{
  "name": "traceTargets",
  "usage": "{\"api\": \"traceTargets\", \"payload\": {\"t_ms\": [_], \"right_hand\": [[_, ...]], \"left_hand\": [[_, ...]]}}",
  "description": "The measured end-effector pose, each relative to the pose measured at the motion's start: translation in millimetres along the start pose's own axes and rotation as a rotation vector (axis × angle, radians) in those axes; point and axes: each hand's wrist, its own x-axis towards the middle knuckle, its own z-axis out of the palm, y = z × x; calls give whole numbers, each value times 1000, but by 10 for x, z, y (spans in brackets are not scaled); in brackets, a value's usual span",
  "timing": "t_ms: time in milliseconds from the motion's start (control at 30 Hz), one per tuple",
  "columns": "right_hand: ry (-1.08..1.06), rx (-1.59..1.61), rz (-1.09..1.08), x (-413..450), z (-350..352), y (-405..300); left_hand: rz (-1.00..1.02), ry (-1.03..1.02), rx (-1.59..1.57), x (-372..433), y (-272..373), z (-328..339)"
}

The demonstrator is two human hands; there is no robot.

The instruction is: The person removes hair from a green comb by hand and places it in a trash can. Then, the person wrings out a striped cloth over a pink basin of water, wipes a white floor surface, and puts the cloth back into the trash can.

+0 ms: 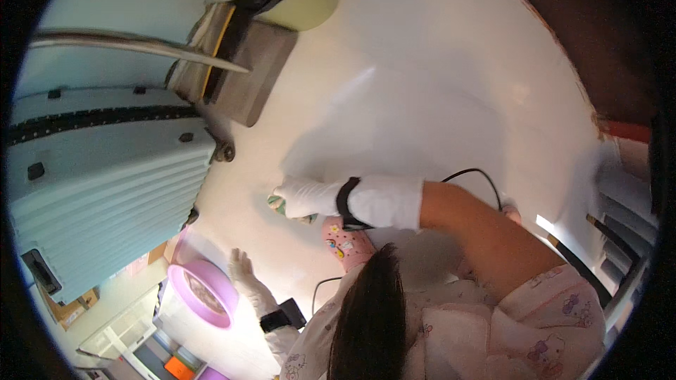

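Note:
My right hand, in a white glove with a black strap at the wrist, is down by the pale floor. Its fingers close over a green patterned cloth, most of which the glove hides. Just beyond my left hand, also gloved in white, stands a round purple basin with murky contents. That hand holds nothing and its fingers are extended, apart from the basin. A pink clog with small charms is on my foot, near the right wrist.
On the left lies a ribbed light-blue suitcase. A lined waste bin and a grey flat-topped object are at the top, with a thin pole before them. Black cable trails by my right arm. Shelving with containers is lower left.

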Motion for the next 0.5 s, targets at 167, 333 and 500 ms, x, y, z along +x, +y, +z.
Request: {"api": "traceTargets", "payload": {"t_ms": [167,333,500], "right_hand": [[109,-14,-79,617,1229,-197],[214,-646,-284,771,1615,-180],[311,-731,8,993,328,211]], "left_hand": [[-277,111,-64,60,-874,-498],[-367,72,15,98,-950,-503],[-357,50,16,259,-847,-305]]}}
